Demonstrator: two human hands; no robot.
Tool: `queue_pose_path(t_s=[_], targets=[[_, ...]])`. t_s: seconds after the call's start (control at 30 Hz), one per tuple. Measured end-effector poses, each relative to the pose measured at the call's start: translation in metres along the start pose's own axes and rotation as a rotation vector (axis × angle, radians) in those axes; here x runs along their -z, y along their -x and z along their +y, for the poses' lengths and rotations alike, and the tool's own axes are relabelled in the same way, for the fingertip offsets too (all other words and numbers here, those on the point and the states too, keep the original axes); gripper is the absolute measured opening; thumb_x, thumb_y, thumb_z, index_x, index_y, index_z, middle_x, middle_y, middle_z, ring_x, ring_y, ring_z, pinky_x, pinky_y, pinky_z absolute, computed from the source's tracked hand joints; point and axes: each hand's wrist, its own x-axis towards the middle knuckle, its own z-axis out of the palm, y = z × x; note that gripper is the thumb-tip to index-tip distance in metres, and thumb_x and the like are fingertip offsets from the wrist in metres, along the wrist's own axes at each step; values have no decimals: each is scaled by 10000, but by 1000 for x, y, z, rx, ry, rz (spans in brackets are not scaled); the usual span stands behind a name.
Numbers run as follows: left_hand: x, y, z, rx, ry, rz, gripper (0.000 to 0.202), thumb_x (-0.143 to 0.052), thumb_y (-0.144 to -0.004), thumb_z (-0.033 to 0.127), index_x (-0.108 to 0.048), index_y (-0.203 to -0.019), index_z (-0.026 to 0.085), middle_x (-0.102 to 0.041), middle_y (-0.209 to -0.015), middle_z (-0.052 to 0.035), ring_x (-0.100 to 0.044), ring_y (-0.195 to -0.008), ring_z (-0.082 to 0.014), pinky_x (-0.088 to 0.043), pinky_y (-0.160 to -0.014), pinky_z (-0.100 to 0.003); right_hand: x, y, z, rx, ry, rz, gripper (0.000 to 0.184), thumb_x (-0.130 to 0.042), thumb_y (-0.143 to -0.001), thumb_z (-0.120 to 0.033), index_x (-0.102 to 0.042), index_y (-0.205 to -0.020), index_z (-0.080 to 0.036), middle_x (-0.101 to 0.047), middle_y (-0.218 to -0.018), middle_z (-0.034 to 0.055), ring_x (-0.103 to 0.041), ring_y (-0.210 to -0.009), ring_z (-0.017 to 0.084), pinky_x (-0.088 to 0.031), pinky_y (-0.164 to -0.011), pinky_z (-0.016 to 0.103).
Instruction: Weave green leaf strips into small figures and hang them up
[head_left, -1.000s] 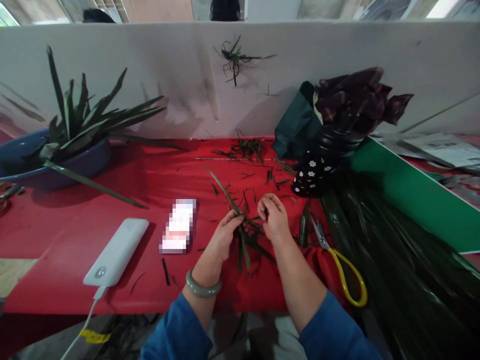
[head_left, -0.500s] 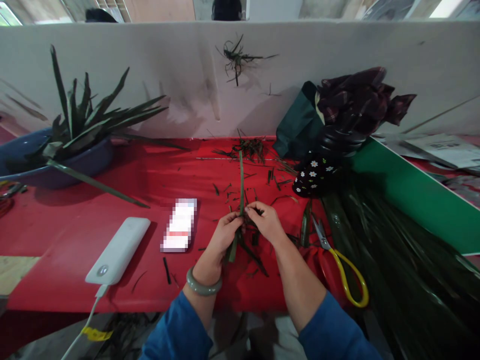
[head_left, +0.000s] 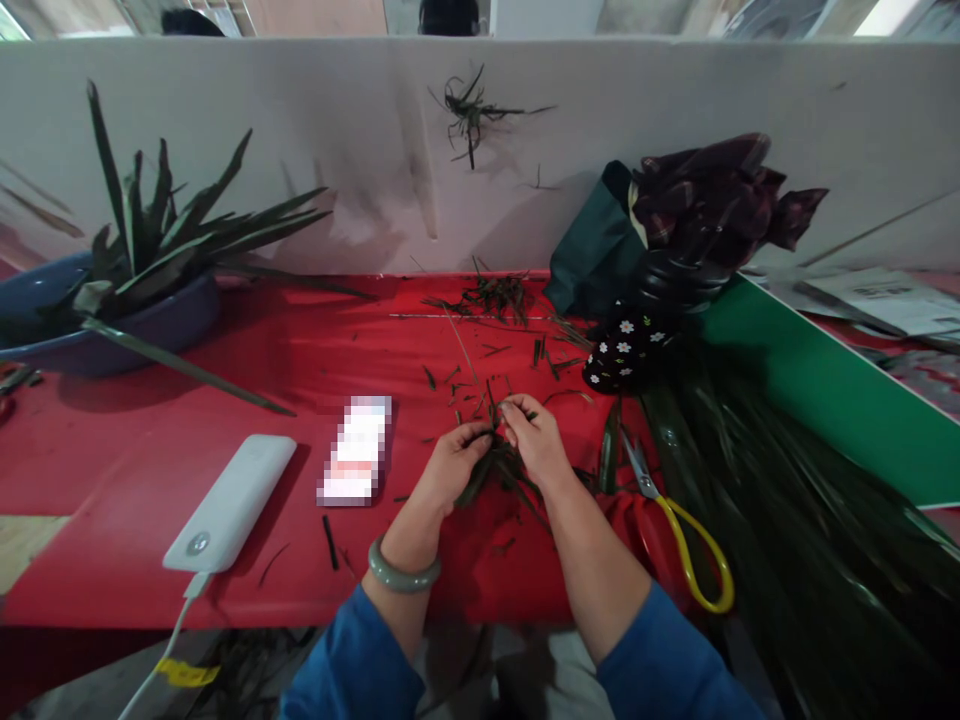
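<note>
Thin green leaf strips point(head_left: 491, 470) are gathered between my two hands over the red-covered table. My left hand point(head_left: 455, 460), with a grey-green bangle at its wrist, pinches them from the left. From the right, my right hand point(head_left: 532, 435) has its fingers closed on the strips as well. Several strip ends fan out below and between the hands. The fingers partly hide how the strips cross. Scissors point(head_left: 679, 530) with yellow handles lie to the right of my right forearm, beside a short folded leaf piece point(head_left: 610, 450).
A phone point(head_left: 356, 450) and a white power bank point(head_left: 231, 500) with a cable lie left. A blue basin point(head_left: 172, 325) holds long leaves. Dark leaves point(head_left: 757, 480) pile at right, near a green board point(head_left: 825, 380) and bag point(head_left: 596, 245). A white partition point(head_left: 300, 120) stands behind.
The long strip that stood upright above my hands no longer points away from me. My right hand has shifted slightly up, and the strips now spread more below the hands.
</note>
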Motion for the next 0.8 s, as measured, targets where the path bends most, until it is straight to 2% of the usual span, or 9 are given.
queue_pose_path(t_s=[0.27,0.37,0.47,0.63,0.7,0.8], targets=[[-2,4,4,75,86,-36,298,-599,-634,321,-557,-891,174,-582,-639,9,-496,-490,-76,-391,-482,-192,-2,2,-3,13,-135,11,113,-529,-700,-296,-497,-708,-188,-406,-513,-73,-308,-370,26,-213,-357,161],[-3,4,3,68,96,-21,297,-599,-633,332,-559,-880,172,-583,-654,3,-503,-506,-81,-396,-494,-195,-1,2,-3,7,-133,0,123,-535,-693,-306,-499,-719,-191,-395,-485,-76,-303,-370,35,-208,-358,165],[-3,3,3,47,99,10,286,-603,-632,312,-566,-875,167,-599,-690,-4,-522,-555,-86,-407,-551,-203,1,2,-3,-11,-74,-25,156,-534,-694,-334,-493,-679,-184,-363,-444,-79,-297,-371,44,-208,-362,169],[-2,2,1,-21,45,31,262,-588,-648,267,-590,-892,169,-616,-741,-12,-543,-662,-103,-413,-646,-214,5,0,-1,-20,180,-89,249,-545,-681,-374,-466,-558,-173,-341,-408,-73,-309,-374,55,-219,-359,181],[-2,2,1,-23,33,33,265,-589,-645,268,-597,-890,168,-618,-745,-18,-546,-675,-112,-418,-643,-217,7,-1,0,-16,252,-85,257,-525,-689,-390,-478,-556,-175,-352,-403,-67,-325,-368,63,-220,-351,187],[-4,2,1,7,38,40,282,-594,-637,294,-589,-889,167,-607,-697,-13,-531,-582,-102,-423,-554,-211,6,0,1,22,250,-42,257,-495,-707,-397,-495,-571,-179,-348,-400,-66,-328,-368,68,-229,-354,191]])
